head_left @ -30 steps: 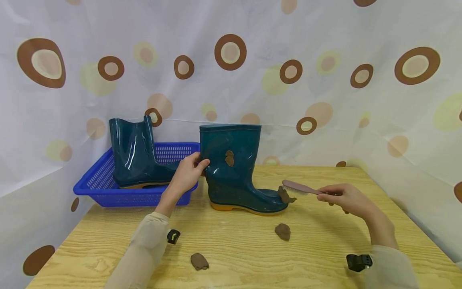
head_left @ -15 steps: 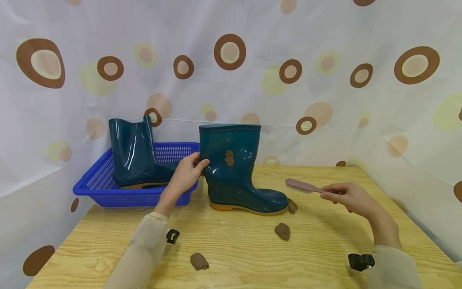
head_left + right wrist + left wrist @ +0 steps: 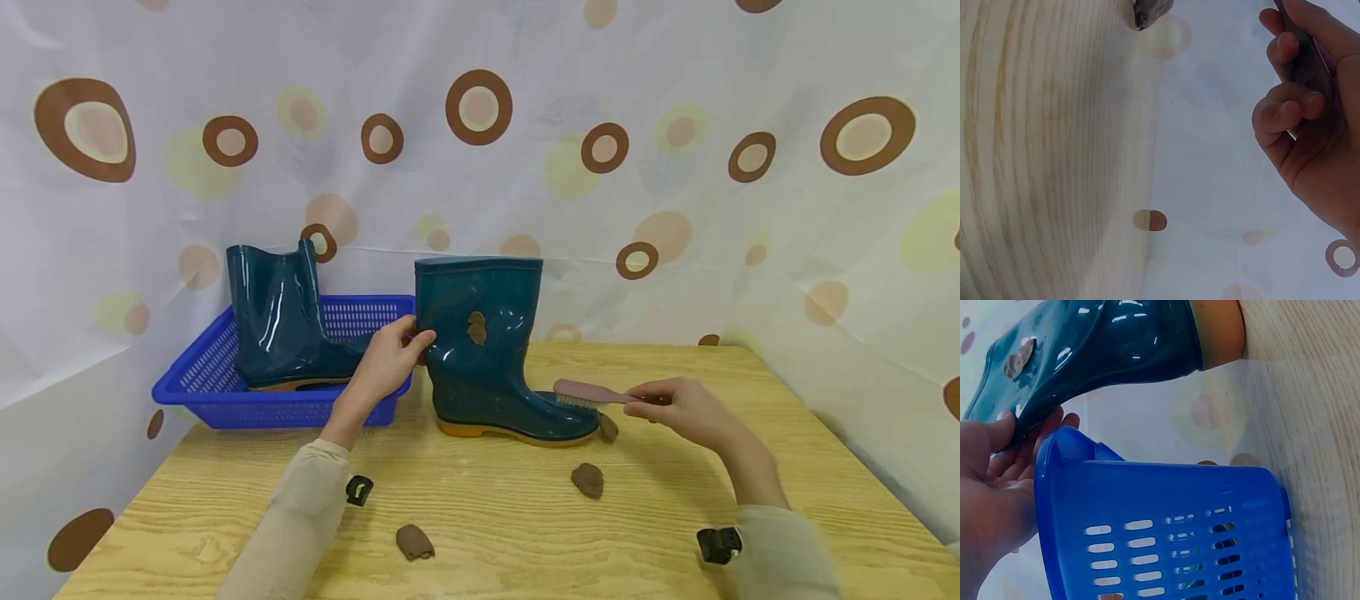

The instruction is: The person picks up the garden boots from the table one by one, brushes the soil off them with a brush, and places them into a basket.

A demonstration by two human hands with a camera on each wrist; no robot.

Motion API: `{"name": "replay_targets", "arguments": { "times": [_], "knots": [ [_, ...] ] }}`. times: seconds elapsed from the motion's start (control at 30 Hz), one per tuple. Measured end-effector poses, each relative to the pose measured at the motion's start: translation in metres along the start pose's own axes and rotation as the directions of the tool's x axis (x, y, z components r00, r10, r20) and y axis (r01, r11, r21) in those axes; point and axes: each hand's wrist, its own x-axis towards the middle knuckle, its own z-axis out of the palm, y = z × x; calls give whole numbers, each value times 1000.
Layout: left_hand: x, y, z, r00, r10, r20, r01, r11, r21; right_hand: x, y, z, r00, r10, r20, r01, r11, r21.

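I'm at what looks like a small staged corner for recording rather than any furnished room. White sheeting (image 3: 420, 196), printed with brown rings and peach and pale-yellow spots, closes in my tabletop (image 3: 495, 525) at the back and along both sides. Its creases and wrinkles suggest hung fabric or plastic, though I can't tell which. A black device (image 3: 359, 490) sits by my left wrist and another black device (image 3: 718, 546) by my right, like recording gear. The rubber boot (image 3: 480, 383), brush (image 3: 592, 391) and blue basket (image 3: 270, 414) are household goods, but the sheeting hides whether a home, lab or workshop lies beyond.
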Motion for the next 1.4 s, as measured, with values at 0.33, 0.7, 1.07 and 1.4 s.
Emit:
{"name": "replay_targets", "arguments": {
  "times": [0.33,0.7,1.07,1.4],
  "knots": [
    [0,-1,0,1000,-10,1,10,1000,5,6,-2,8,1000,-15,14,16,1000,-24],
    [0,1,-1,1000,-4,0,4,1000,2,2,2,0,999,12,48,-11,1000,-23],
    [0,0,-1,1000,-16,6,16,1000,-4,-8,12,-7,993,93,72,-92,996,-13],
    [0,-1,-1,1000,-18,8,18,1000,-14,-16,21,-18,986,144,79,-143,989,-21]
  ]
}}
